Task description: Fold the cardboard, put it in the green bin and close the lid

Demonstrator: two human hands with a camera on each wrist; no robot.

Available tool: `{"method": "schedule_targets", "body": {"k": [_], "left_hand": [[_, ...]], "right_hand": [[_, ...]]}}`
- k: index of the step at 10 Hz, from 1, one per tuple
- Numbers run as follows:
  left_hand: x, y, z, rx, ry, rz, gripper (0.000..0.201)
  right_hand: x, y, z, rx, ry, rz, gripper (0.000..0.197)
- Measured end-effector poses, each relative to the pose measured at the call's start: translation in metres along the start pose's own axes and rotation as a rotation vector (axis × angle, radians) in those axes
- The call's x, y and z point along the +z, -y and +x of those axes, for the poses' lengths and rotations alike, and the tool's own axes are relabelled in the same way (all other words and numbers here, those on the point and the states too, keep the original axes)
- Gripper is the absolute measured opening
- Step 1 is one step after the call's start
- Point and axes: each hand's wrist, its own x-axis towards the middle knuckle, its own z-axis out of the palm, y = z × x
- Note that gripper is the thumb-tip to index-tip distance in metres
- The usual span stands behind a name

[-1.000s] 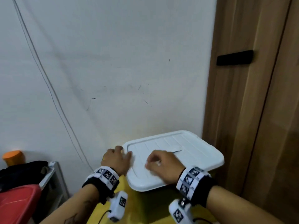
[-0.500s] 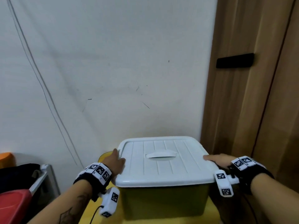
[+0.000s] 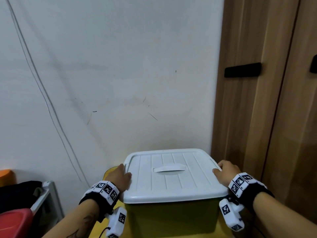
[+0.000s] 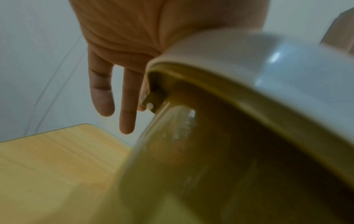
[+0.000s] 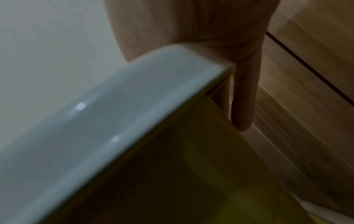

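Note:
The green bin [image 3: 171, 219] stands on a yellow wooden table [image 4: 47, 159] against the wall, with its white lid [image 3: 171, 182] lying flat on top. My left hand [image 3: 118, 177] rests on the lid's left edge, thumb on top; in the left wrist view its fingers [image 4: 103, 91] hang straight down beside the bin wall [image 4: 210, 166]. My right hand [image 3: 224, 172] rests on the lid's right edge, and its fingers [image 5: 245, 98] point straight down past the rim [image 5: 114, 113]. No cardboard is in sight; the bin's inside is hidden.
A wooden wardrobe door [image 3: 265, 117] with a black handle [image 3: 242, 69] stands close on the right of the bin. Low on the left are a red object [image 3: 13, 222], a black bag [image 3: 17, 191] and an orange thing [image 3: 6, 176]. A cable runs down the white wall.
The lid was tilted under both hands a second ago and now lies flat on the bin. My right hand moved from the lid's top to its right edge.

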Motion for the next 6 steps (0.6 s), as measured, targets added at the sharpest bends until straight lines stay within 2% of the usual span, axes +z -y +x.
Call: {"method": "schedule_targets", "body": {"k": [2,4,5,6], "left_hand": [[-0.013,0.01,0.002,-0.027,-0.009,0.029,0.037],[-0.02,0.047,-0.003,-0.142,-0.264,-0.145,0.03],[-0.023,0.047,-0.008,-0.122,-0.278,-0.143,0.03],[-0.015,0.043,-0.012,-0.061,-0.199,-0.091,0.031]], "right_hand": [[0.007,0.003,-0.001,-0.037,0.028,0.147,0.016],[0.038,0.026,0.001,-0.15,0.15,0.247,0.033],[0.041,0.036,0.001,-0.149,0.138,0.161,0.037],[0.024,0.045,0.0,-0.18,-0.066,0.261,0.032]]}}
